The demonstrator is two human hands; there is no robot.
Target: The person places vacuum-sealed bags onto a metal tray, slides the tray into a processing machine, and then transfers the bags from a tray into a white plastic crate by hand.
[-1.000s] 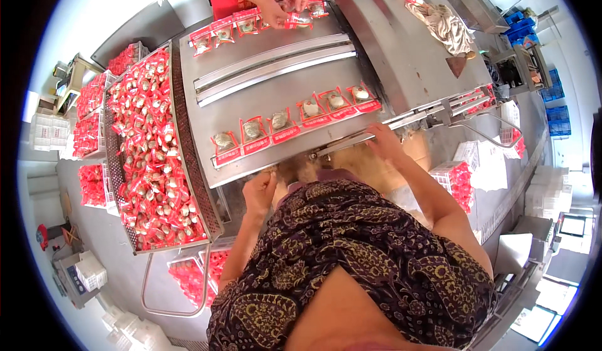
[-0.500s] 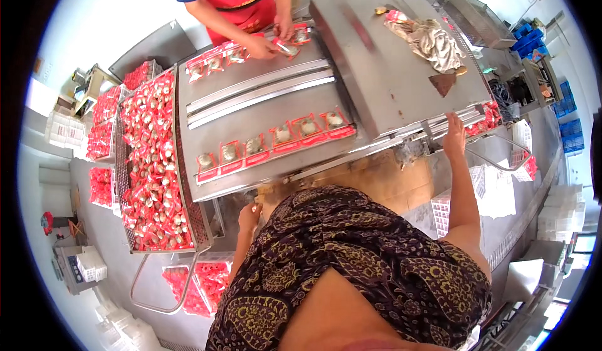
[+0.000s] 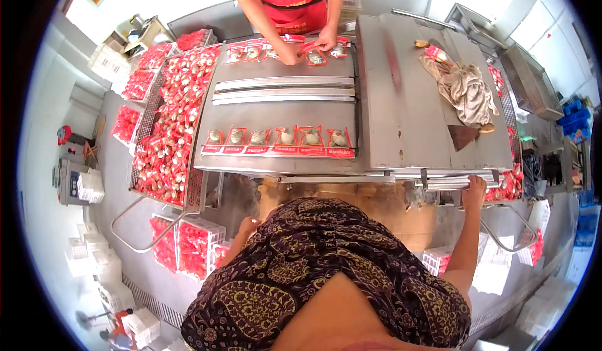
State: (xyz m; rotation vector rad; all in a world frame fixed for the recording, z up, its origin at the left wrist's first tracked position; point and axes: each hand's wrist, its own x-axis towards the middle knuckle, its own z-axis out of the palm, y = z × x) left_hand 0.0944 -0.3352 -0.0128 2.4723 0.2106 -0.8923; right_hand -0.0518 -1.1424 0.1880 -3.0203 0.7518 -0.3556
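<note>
My right hand [image 3: 475,189] is closed round the end of the metal bars [image 3: 448,182] along the machine's front edge. My left hand [image 3: 249,225] hangs low beside my patterned dress, fingers curled; whether anything is in them I cannot make out. In front of me, a row of red-and-clear packets [image 3: 286,136], each with a roundish greyish item inside, lies along the near edge of the steel worktop [image 3: 282,114]. Across the worktop, a person in a red apron holds a similar packet [image 3: 315,55] over another row of packets.
Left of the worktop stands a mesh-sided trolley [image 3: 195,191] heaped with red packets. The steel cover [image 3: 407,125] on the right carries a crumpled cloth [image 3: 467,91] and a brown triangular piece [image 3: 462,136]. White crates [image 3: 200,229] of red packets stand on the floor at left.
My view has swung so the worktop sits squarer before me. My right hand, earlier stretched out at the machine's front edge, is now closed on the bars. The other person still handles a packet.
</note>
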